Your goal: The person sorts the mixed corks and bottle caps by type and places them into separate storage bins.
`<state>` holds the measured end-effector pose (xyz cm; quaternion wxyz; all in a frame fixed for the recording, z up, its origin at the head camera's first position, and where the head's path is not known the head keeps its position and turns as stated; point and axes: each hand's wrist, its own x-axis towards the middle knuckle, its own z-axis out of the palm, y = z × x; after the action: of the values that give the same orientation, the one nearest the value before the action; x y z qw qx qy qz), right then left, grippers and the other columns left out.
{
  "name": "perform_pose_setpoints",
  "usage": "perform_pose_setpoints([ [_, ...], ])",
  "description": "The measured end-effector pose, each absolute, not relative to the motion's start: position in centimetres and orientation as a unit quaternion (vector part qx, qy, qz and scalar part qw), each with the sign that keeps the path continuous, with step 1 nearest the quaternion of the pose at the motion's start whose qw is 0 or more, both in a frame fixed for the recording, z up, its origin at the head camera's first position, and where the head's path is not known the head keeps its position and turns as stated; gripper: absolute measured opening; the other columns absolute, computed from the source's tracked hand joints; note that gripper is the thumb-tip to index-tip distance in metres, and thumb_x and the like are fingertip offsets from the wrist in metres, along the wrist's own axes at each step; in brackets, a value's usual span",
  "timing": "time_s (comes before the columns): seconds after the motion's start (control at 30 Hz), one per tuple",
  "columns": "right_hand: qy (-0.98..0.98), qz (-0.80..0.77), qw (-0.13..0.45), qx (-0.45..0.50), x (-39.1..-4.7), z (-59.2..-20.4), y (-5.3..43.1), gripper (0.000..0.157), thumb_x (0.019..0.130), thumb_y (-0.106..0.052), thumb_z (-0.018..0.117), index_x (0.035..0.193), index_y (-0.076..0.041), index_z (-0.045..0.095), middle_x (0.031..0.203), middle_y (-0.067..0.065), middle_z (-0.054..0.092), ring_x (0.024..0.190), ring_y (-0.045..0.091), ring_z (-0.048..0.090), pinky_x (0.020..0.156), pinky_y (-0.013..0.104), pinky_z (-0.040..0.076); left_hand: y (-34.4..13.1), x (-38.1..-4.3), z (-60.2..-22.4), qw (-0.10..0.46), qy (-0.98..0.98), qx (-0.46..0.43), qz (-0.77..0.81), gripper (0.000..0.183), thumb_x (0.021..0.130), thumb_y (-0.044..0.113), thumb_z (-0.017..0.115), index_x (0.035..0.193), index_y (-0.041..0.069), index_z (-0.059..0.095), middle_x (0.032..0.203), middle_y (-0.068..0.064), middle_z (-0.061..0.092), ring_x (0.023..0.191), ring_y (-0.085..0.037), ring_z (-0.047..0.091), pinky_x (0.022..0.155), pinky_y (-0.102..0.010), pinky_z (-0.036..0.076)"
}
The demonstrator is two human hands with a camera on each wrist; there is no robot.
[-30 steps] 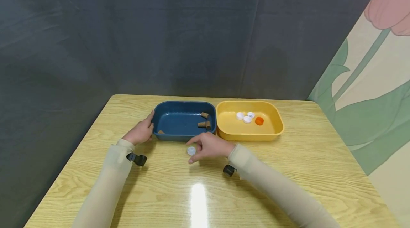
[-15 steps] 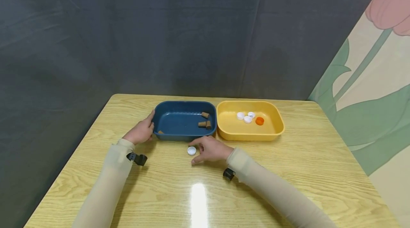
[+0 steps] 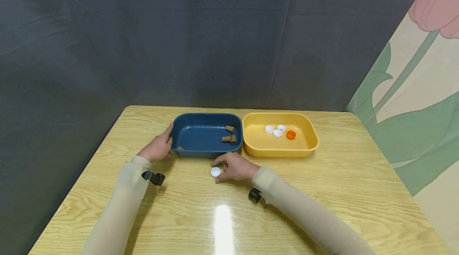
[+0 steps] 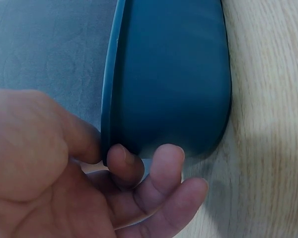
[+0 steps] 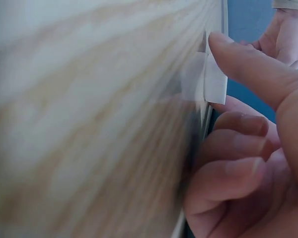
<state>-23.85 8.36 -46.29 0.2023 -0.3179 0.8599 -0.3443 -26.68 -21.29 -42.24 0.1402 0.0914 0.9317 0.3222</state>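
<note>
My left hand (image 3: 156, 148) holds the left end of a dark blue plastic tray (image 3: 206, 154). In the left wrist view the thumb goes behind the tray's rim (image 4: 108, 84), and curled fingertips (image 4: 169, 158) lie along the outer wall. In front of the tray, a white ridged bottle cap (image 3: 215, 172) lies on the wooden table. My right hand (image 3: 237, 166) has it between the bent index finger and thumb. From the right wrist, the cap (image 5: 216, 82) shows edge-on, index finger at one side and thumb (image 5: 248, 64) at the other; the remaining fingers are curled.
Several brown corks (image 3: 229, 139) lie in the blue tray, mostly at its right end. Against its right side stands a yellow tray (image 3: 281, 153) with white caps (image 3: 277, 133) and an orange cap (image 3: 291, 135). A dark curtain (image 3: 229, 40) hangs behind the table (image 3: 179, 215).
My right index finger and thumb have come closer together around the white cap, which has slid slightly towards me. The left hand and both trays have stayed in place.
</note>
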Motion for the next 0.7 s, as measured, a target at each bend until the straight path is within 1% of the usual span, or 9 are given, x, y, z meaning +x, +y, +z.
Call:
perform_pose_setpoints([
  [0.1,0.858,-0.35,0.203,-0.317,-23.81,-46.19,8.37,0.046,0.082,-0.018,0.085,0.125,-0.009,0.071,0.058,-0.007,0.049,0.053,0.005,0.042,0.054,0.021,0.037,-21.29,-26.68,-42.25,0.141,0.932,0.09,0.322,0.06,0.108,0.009,0.026,0.16,0.001,-0.005,0.067,-0.01,0.052,0.059,-0.025,0.057,0.06,-0.032,0.045],
  [0.33,0.851,-0.36,0.2,-0.325,-23.81,-46.24,8.43,0.035,0.081,-0.015,0.085,0.114,-0.01,0.076,0.06,-0.005,0.052,0.055,0.006,0.041,0.056,0.02,0.036,-21.31,-26.63,-42.35,0.141,0.931,0.087,0.327,0.06,0.108,0.009,0.026,0.16,0.002,-0.005,0.065,-0.007,0.05,0.06,-0.025,0.057,0.061,-0.032,0.045],
  [0.47,0.851,-0.365,0.201,-0.32,-23.78,-46.35,8.45,0.032,0.081,-0.015,0.085,0.112,-0.011,0.077,0.061,-0.006,0.054,0.056,0.006,0.042,0.056,0.02,0.037,-21.25,-26.53,-42.26,0.141,0.93,0.087,0.328,0.06,0.109,0.01,0.026,0.16,0.002,-0.005,0.065,-0.006,0.048,0.06,-0.025,0.057,0.061,-0.032,0.045],
  [0.7,0.849,-0.373,0.201,-0.317,-23.74,-46.62,8.57,0.03,0.08,-0.015,0.086,0.109,-0.014,0.078,0.059,-0.005,0.053,0.055,0.007,0.04,0.056,0.021,0.036,-21.25,-26.49,-42.2,0.14,0.93,0.09,0.328,0.06,0.108,0.009,0.026,0.159,0.001,-0.005,0.064,-0.006,0.048,0.061,-0.026,0.058,0.062,-0.032,0.046],
])
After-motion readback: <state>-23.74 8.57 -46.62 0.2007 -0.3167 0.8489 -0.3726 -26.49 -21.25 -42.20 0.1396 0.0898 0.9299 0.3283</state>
